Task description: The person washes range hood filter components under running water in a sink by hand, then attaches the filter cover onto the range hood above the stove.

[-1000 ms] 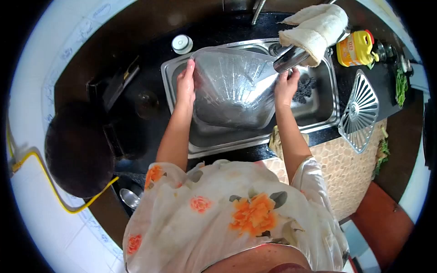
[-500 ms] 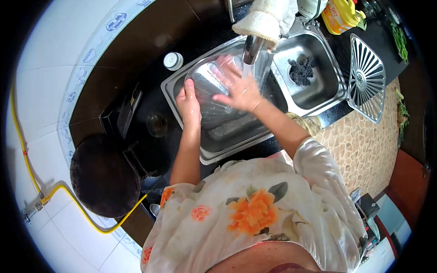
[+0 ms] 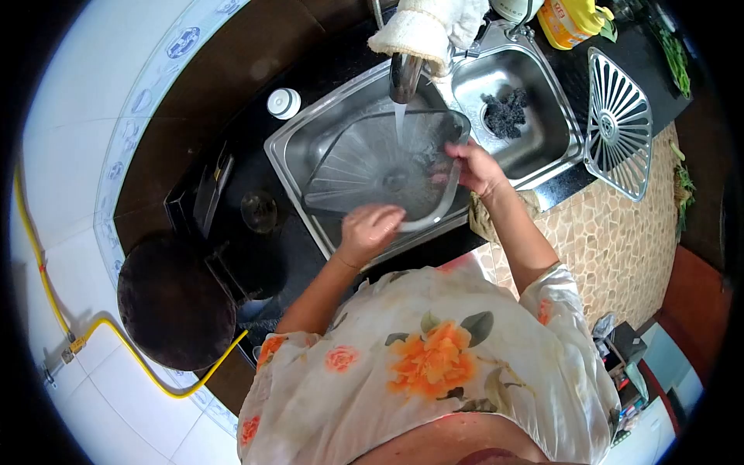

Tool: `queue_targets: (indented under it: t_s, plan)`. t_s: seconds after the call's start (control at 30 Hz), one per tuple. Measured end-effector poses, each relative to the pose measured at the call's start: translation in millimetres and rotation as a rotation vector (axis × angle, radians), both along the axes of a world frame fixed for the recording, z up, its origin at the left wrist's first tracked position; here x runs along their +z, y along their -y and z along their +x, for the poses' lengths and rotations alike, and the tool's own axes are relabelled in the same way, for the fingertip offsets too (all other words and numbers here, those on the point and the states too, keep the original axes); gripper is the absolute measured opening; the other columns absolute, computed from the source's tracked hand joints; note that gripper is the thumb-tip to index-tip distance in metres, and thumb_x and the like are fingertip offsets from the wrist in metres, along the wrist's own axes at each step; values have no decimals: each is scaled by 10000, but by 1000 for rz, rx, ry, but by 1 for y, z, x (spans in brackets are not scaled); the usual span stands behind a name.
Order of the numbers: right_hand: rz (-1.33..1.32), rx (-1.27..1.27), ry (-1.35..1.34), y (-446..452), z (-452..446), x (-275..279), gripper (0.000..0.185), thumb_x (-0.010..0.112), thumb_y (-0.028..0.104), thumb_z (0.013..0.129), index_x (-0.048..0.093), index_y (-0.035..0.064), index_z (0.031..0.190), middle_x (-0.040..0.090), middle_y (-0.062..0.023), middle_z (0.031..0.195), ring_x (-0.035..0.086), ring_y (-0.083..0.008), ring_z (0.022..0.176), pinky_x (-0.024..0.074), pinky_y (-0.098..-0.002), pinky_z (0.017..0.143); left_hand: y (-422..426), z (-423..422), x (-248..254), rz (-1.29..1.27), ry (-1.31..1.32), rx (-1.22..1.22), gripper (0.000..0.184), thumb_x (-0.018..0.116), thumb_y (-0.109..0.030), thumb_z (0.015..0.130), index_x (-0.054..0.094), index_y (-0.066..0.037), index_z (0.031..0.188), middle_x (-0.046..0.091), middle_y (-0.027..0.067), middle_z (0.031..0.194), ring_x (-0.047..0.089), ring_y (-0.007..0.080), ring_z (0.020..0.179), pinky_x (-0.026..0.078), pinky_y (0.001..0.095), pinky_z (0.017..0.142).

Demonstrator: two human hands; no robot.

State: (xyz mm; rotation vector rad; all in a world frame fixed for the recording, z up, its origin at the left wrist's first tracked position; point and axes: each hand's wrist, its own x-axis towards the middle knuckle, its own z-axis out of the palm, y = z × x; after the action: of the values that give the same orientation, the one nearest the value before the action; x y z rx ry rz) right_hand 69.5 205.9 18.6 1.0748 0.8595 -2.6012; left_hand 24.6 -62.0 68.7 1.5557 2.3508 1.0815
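Double sink [image 3: 542, 151]: water [image 3: 400, 124] running from the tap [image 3: 404, 77] into the left basin.
Clear tray [image 3: 360, 167]: held over that basin, under the stream; I'd call the rinse partway, tap yet to be shut off, tray yet to be put down.
Slotted rack [image 3: 607, 124]: apart, on the right.
Left hand [image 3: 373, 232]: bent fingers holding the near rim.
Right hand [image 3: 477, 167]: gripping the right rim, fingers blurred.
Dark scourer [image 3: 505, 112]: unused, right basin.
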Motion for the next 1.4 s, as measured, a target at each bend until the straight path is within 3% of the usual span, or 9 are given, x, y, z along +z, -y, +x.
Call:
queue_targets:
  t_s: [0.07, 0.27, 0.63, 0.77, 0.97, 1.03, 1.13, 1.23, 1.4]
  plan:
    - [10, -33, 43, 8, 6, 21, 506, 504, -60, 703, 389, 90, 1172, 482, -109, 924, 555, -271, 750, 533, -490, 678, 1, 12, -9, -91, 88, -82, 255, 651, -173, 762, 619, -57, 986, 642, 94, 1016, 617, 279, 940, 498, 369, 775]
    - [225, -109, 26, 5, 33, -7, 435, 476, -93, 656, 545, 21, 1071, 572, -70, 874, 535, -170, 706, 470, -293, 637, 21, 13, -53, -541, 285, -316, 580, 473, -472, 858, 427, -122, 1318, 310, 100, 1429, 223, 268, 1351, 140, 462, 1101]
    - [248, -238, 34, 6, 35, -12, 248, 502, -104, 643, 569, 0, 858, 563, -48, 705, 504, -141, 600, 414, -253, 549, -31, -41, -68, -626, -188, 300, 681, 457, -502, 858, 286, -128, 1400, 189, 135, 1475, 116, 313, 1375, 52, 489, 1102]
    - [208, -158, 25, 15, 39, -7, 304, 508, -108, 621, 570, 1, 897, 565, -51, 724, 511, -153, 617, 421, -267, 558, -56, -39, -90, -317, -27, -128, 679, 424, -521, 870, 260, -149, 1414, 155, 75, 1493, 94, 270, 1383, 28, 501, 1101]
    - [163, -171, 120, 30, 53, -13, 329, 506, -101, 592, 585, -14, 899, 569, -58, 807, 516, -171, 684, 430, -278, 571, -83, -89, -79, -368, -468, -286, 608, 450, -575, 818, 323, -353, 1369, 249, -34, 1457, 235, 227, 1331, 151, 527, 1071]
    - [180, -79, 128, 23, 49, -16, 482, 461, -130, 610, 559, 17, 1058, 577, -70, 859, 554, -192, 722, 485, -304, 658, -95, -99, -66, -350, -555, -265, 630, 481, -587, 797, 349, -332, 1358, 280, 38, 1434, 266, 292, 1300, 196, 548, 1041]
    - [171, -177, 99, 31, 44, -1, 389, 478, -114, 614, 569, -31, 983, 566, -84, 795, 526, -190, 665, 461, -299, 618, -113, -107, -57, -373, -350, 404, 708, 468, -560, 832, 290, -170, 1396, 160, 322, 1406, 137, 488, 1299, 113, 581, 1048]
    - [304, -19, 236, 36, 49, 0, 107, 538, -88, 604, 558, -49, 702, 518, -73, 645, 504, -180, 587, 427, -300, 533, -136, -99, -77, -141, -184, 970, 805, 394, -517, 885, 72, -12, 1423, 21, 289, 1455, -52, 447, 1347, -40, 557, 1065]
    - [272, -121, 294, 37, 41, 15, 139, 549, -92, 579, 560, -57, 713, 529, -111, 680, 480, -201, 569, 400, -321, 494, -171, -39, -76, -144, -78, 400, 731, 428, -497, 871, 200, -62, 1412, 53, 328, 1432, 49, 477, 1335, 4, 603, 1053]
